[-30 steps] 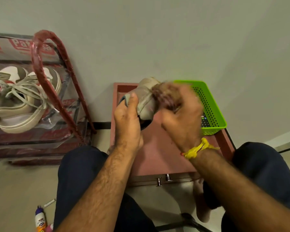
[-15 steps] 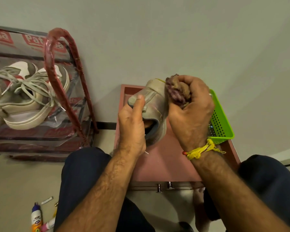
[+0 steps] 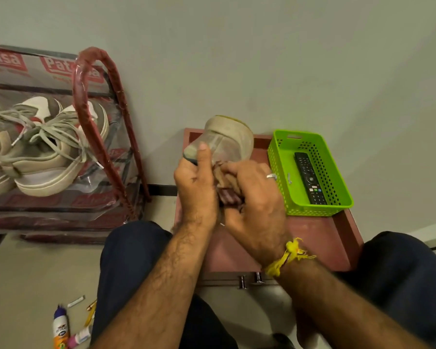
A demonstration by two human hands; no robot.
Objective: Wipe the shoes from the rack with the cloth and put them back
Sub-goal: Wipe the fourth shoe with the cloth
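— Pale grey wall behind, light floor below. What sits furthest left?

— On the floor a plastic-wrapped red shoe rack [image 3: 96,137], with beige lace-up sneakers [image 3: 43,157] on its shelf. Near the person's knee, low on the floor, stands a small white bottle [image 3: 60,328].

— And the middle?

— A low reddish-brown worktop [image 3: 312,238]. Above it the left hand [image 3: 195,190] holds a beige shoe [image 3: 227,139], toe pointing away toward the wall, thumb lying up along its side; its grip is clenched round the shoe's near end.

— The other hand?

— The right hand [image 3: 256,205], a yellow thread [image 3: 287,255] at the wrist, has its grip closed on a bunched brownish cloth [image 3: 227,185] pressed against the shoe, just beside the left hand.

— Furthest right?

— A green perforated basket [image 3: 282,157] on the worktop, a black remote control [image 3: 310,177] lying inside.
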